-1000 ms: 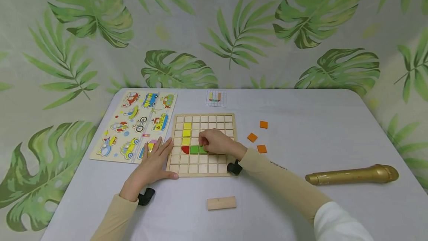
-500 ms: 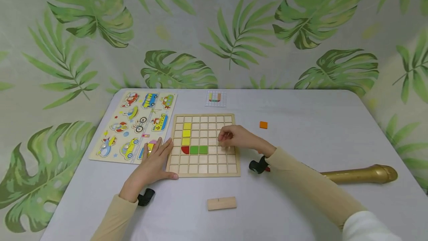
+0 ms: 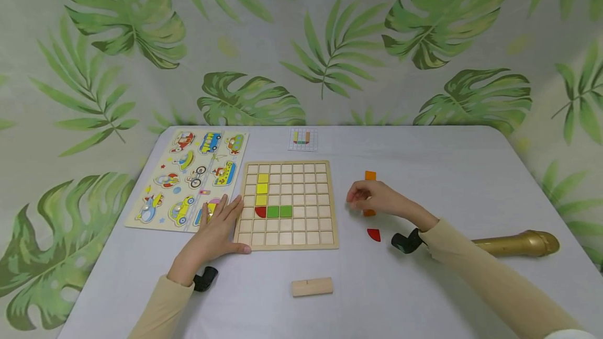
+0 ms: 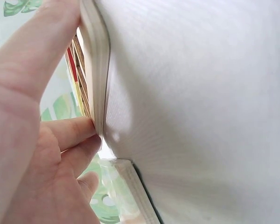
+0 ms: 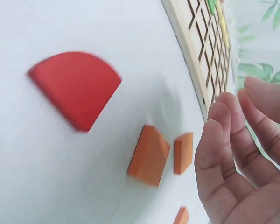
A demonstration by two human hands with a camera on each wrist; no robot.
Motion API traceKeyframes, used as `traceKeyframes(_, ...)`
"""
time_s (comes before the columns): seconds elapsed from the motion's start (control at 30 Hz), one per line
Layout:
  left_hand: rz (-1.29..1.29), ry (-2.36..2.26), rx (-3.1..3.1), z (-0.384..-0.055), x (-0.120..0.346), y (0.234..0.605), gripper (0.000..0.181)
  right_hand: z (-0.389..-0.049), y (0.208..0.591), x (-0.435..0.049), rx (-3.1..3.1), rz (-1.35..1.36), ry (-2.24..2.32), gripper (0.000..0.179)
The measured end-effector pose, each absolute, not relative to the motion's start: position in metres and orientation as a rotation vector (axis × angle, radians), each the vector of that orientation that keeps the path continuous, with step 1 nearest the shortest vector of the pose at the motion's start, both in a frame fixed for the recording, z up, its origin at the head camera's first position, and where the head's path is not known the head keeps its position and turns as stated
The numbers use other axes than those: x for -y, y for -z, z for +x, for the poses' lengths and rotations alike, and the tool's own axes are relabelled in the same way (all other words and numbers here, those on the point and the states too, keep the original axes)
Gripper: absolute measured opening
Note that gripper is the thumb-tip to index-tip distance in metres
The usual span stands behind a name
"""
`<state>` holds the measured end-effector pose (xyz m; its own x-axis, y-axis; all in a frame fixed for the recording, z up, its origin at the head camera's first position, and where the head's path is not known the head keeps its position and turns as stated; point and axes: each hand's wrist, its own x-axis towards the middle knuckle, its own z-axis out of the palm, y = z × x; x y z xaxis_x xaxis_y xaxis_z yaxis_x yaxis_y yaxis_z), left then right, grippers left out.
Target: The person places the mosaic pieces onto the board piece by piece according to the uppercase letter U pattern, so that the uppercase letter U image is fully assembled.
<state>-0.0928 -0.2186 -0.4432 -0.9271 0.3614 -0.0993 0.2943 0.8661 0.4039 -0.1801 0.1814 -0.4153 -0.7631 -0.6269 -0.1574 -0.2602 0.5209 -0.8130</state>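
My left hand [image 3: 212, 232] rests with spread fingers along the left edge of a wooden grid board [image 3: 286, 248], the thumb at its lower corner. On the board are a column of yellow squares [image 3: 261, 189], a red quarter-circle [image 3: 260, 212] and two green squares [image 3: 279, 212]. My right hand [image 3: 383, 200] hovers right of the board, fingers loosely curved and holding nothing. Under and beside it lie orange square tiles [image 3: 370, 175], partly hidden in the head view. A second red quarter-circle tile [image 5: 77, 91] lies nearer me on the cloth.
A vehicle peg puzzle [image 3: 160, 166] stands flat to the left, partly under my left fingers. Behind the board lies a small pattern card [image 3: 303, 140]. A wooden block [image 3: 312, 286] is in front, and a gold microphone-shaped object [image 3: 523, 245] lies at right.
My right hand has left the second green square and moved right, off the board to above the orange tiles. The loose red quarter-circle has come into view. My left hand has stayed put.
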Motion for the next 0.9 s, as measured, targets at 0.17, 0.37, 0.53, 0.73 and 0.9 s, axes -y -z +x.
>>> traceKeyframes(0.17, 0.513, -0.577, -2.868, -0.093, 0.218, 0.444, 0.112, -0.173, 0.413, -0.198, -2.341, -0.709, 1.128, 0.011)
traceKeyframes(0.37, 0.507, -0.573, -2.871, -0.093, 0.218, 0.445, 0.112, -0.164, 0.414, -0.210, -2.307, -0.697, 1.125, 0.008)
traceKeyframes(0.53, 0.503, -0.577, -2.872, -0.092, 0.218, 0.445, 0.112, -0.157, 0.418, -0.217, -2.256, -0.732, 1.122, 0.013)
traceKeyframes(0.73, 0.511, -0.570, -2.878, -0.093, 0.219, 0.446, 0.112, -0.152, 0.426, -0.221, -2.244, -0.726, 1.066, 0.019)
traceKeyframes(0.9, 0.514, -0.567, -2.876, -0.093, 0.219, 0.446, 0.112, -0.147, 0.429, -0.222, -2.241, -0.736, 1.068, 0.022)
